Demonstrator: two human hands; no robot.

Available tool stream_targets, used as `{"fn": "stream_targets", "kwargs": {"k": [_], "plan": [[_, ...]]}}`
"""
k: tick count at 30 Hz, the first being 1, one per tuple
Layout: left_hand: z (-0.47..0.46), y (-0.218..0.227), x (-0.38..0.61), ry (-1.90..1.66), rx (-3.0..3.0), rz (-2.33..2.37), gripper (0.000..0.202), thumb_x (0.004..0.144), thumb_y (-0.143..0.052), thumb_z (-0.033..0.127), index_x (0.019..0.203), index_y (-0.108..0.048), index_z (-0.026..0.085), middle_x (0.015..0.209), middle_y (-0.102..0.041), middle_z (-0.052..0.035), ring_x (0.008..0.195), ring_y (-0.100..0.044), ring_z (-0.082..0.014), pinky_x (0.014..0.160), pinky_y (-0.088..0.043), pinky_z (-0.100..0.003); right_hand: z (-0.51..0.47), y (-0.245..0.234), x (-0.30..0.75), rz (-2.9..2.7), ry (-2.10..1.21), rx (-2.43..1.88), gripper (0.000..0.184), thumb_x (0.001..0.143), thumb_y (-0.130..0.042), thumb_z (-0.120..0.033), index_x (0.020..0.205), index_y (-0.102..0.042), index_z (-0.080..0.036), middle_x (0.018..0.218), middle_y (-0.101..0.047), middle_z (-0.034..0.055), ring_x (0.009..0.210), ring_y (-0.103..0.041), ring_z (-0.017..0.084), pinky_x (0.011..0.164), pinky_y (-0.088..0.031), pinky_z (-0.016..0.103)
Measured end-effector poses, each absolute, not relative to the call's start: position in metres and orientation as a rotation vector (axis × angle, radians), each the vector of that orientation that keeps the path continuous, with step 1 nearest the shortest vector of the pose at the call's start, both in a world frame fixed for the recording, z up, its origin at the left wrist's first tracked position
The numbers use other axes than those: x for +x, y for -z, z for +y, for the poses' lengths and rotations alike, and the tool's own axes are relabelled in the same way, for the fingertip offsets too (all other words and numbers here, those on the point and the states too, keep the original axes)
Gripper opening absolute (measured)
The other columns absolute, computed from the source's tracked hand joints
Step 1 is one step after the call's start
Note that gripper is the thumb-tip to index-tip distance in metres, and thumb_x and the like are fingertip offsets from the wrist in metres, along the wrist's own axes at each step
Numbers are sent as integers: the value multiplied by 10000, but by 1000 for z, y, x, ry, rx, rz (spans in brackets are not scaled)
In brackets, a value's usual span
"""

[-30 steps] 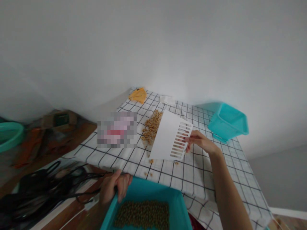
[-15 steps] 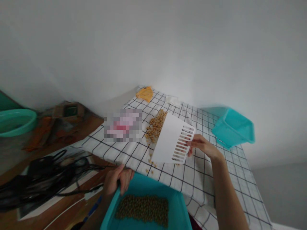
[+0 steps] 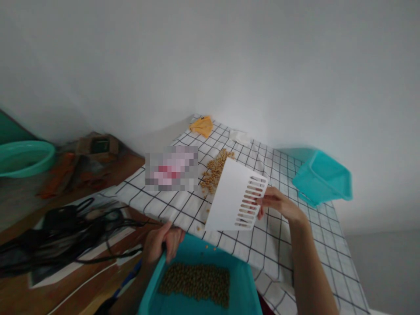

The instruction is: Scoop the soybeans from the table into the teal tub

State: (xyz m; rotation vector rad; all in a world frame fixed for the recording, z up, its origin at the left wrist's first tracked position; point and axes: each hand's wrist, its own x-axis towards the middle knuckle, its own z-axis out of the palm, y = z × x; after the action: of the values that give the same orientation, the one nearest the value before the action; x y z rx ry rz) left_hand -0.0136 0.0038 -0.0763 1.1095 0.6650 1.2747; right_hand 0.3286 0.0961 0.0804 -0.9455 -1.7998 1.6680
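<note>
My right hand grips a white slotted plastic scraper by its slotted end, tilted over the checked tablecloth. Just left of the scraper lies a pile of yellowish soybeans, partly hidden behind it. Below the table edge, my left hand is closed on the rim of a turquoise bin. A layer of beans covers part of the bin's bottom. Two loose beans show near the bin's far wall, under the cloth's edge.
A second turquoise bin stands at the table's right side. An orange cloth-like piece and a white crumpled piece lie at the back. A blurred-out pink item is at left. Black cables and a green basin are beyond.
The scraper has shifted slightly toward the table's front edge. Some loose beans at that edge have gone over it toward the bin. My left hand keeps its hold on the rim.
</note>
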Motion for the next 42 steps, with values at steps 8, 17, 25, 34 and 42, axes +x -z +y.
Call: {"fn": "stream_targets", "kwargs": {"k": [8, 17, 25, 34, 42], "plan": [[0, 75, -13, -1294, 1059, 619, 788, 1076, -297, 413, 343, -515, 223, 297, -497, -9, 345, -455, -140, 646, -393, -406, 98, -83, 331, -1778, -1579, -989, 182, 914, -735, -310, 831, -787, -156, 718, -768, 30, 537, -710, 125, 537, -592, 195], [-1, 73, -10, -1312, 1031, 632, 775, 1073, -334, 407, 343, -501, 207, 304, -496, 5, 354, -465, -122, 652, -389, -393, 97, -82, 332, -1805, -1703, -952, 146, 916, -732, -294, 939, -802, -167, 829, -793, 43, 598, -730, 124, 558, -610, 196], [-4, 65, -9, -1319, 972, 691, 765, 1066, -343, 385, 342, -524, 217, 306, -509, -5, 353, -440, -136, 664, -386, -405, 103, -80, 341, -1732, -1468, -1107, 223, 880, -750, -352, 788, -782, -152, 679, -749, 38, 541, -687, 138, 544, -577, 222], [-4, 63, -10, -1307, 961, 725, 769, 1055, -376, 425, 330, -529, 221, 292, -494, -16, 350, -442, -143, 669, -397, -413, 99, -82, 327, -1780, -1534, -1058, 246, 901, -727, -366, 791, -760, -149, 673, -739, 34, 534, -682, 141, 530, -567, 232], [-5, 63, -8, -1319, 961, 729, 776, 1054, -376, 452, 327, -500, 209, 285, -470, -5, 354, -417, -124, 666, -393, -394, 95, -79, 308, -1835, -1654, -963, 239, 932, -700, -368, 836, -756, -156, 705, -740, 23, 562, -692, 123, 557, -583, 211]]}}
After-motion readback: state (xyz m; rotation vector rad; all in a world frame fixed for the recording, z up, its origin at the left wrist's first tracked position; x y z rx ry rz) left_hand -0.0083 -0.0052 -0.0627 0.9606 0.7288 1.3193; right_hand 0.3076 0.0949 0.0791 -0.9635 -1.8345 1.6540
